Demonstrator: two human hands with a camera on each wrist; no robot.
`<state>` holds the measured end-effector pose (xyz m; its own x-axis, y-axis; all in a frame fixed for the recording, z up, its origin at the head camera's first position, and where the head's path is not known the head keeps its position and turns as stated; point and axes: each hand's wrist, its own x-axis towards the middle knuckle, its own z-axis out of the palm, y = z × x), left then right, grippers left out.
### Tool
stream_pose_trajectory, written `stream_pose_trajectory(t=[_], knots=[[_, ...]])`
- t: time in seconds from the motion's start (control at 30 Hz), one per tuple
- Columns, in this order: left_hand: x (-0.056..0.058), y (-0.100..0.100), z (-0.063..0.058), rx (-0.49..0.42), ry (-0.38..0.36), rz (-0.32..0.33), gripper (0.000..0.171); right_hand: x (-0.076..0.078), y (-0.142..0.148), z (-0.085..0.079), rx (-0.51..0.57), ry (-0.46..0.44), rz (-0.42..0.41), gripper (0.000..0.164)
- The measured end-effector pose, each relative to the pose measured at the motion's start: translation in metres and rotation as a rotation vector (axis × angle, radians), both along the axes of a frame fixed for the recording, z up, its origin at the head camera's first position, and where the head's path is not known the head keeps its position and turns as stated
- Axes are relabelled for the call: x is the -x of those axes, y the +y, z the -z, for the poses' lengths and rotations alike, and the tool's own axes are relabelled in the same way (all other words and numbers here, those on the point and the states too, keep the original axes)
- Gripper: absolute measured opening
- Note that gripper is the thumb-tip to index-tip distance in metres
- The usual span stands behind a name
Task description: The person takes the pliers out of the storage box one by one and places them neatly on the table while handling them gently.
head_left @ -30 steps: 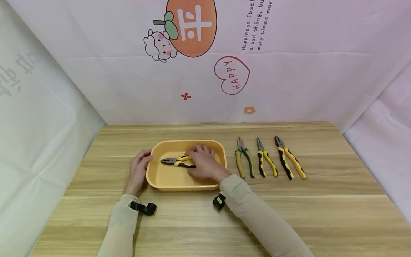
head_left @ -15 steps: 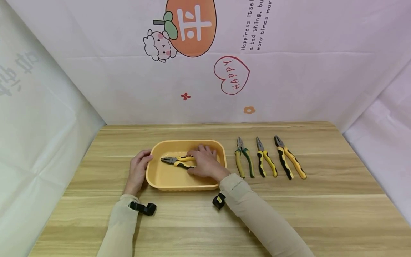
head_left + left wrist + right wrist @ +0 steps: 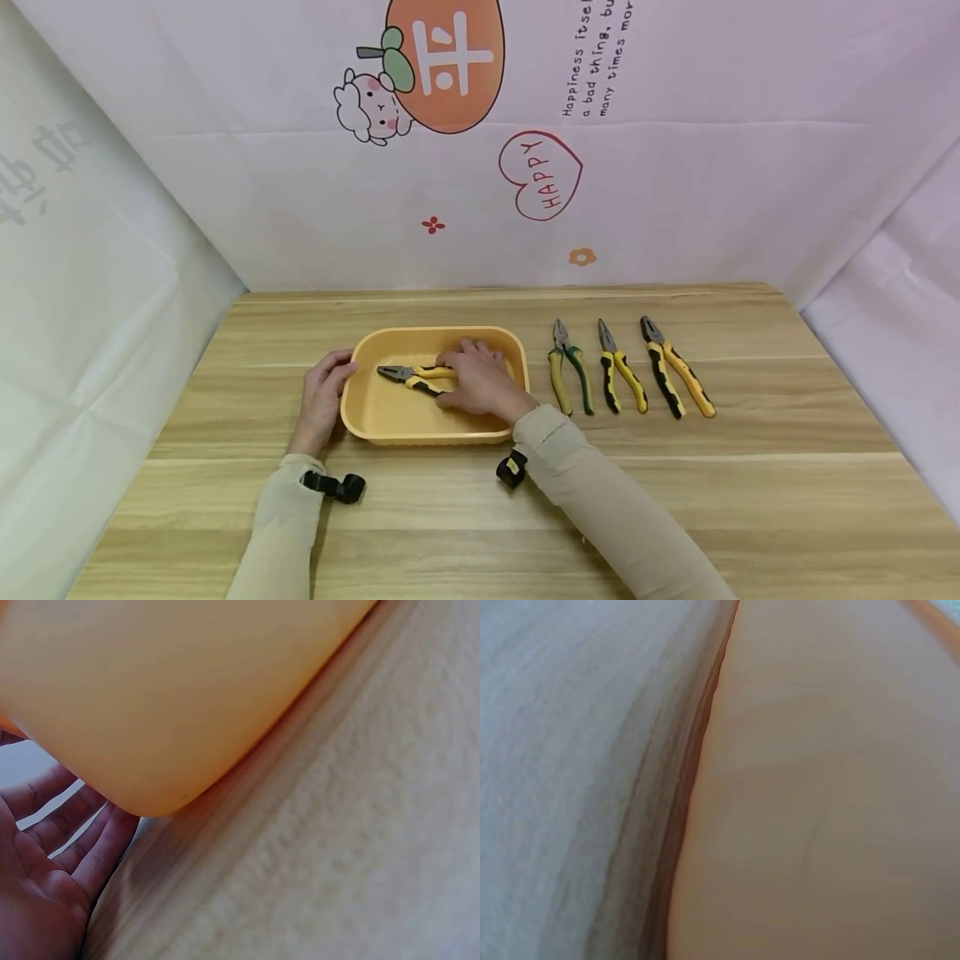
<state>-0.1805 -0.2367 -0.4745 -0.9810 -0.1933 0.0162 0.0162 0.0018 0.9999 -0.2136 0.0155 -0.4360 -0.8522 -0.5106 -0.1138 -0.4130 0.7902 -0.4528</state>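
Observation:
Combination pliers with yellow and black handles lie in a yellow plastic tray, jaws towards the left. My right hand reaches into the tray from the right and grips the handle ends, which it hides. At the tray's left end, my left hand holds the side, its thumb over the rim. The left wrist view shows the fingers of that left hand outside, against the tray wall. Only the tray's outer wall and the wood show in the right wrist view.
Right of the tray, three pliers lie in a row on the wooden table: green-handled pliers, long-nose pliers and larger yellow-black pliers. A white printed cloth hangs behind; white sheets stand at both sides.
In the tray, the pliers have turned slightly, their jaws shifting a little up and right and the handles looking wider apart. The left hand and the tray stay put.

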Motion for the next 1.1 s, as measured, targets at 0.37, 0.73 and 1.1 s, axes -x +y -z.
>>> stream_pose_trajectory(t=[0.37, 0.73, 1.1], knots=[[0.000, -0.001, 0.001, 0.007, -0.003, 0.010, 0.034, -0.002, 0.002, -0.002, -0.037, 0.041, -0.035, 0.056], [0.000, -0.001, 0.001, -0.005, 0.011, -0.007, 0.032, -0.005, 0.002, -0.002, -0.024, 0.010, -0.040, 0.056], [0.001, -0.002, 0.001, 0.020, -0.003, 0.003, 0.033, -0.009, 0.004, -0.011, -0.033, 0.059, -0.024, 0.062]])
